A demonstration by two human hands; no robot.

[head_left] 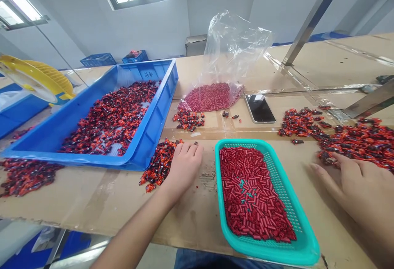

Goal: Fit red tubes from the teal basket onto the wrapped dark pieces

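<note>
My left hand (184, 166) lies palm down on the cardboard-covered table, its fingertips beside a heap of red-and-orange wrapped pieces (160, 164). My right hand (353, 185) rests at the lower edge of a larger spread of the same pieces (360, 144), with its fingers apart. Neither hand shows anything held, though the palms could hide small pieces. Between my hands stands a teal mesh basket (298, 207), filled with short red tubes (254, 191). Patches of its floor show through the tubes.
A blue plastic crate (161, 113) holds many wrapped pieces, and more lie to its lower left. Beyond the basket are a clear plastic bag (237, 43) of red tubes, a smartphone (260, 108) and a small heap. A yellow object (37, 78) stands at far left.
</note>
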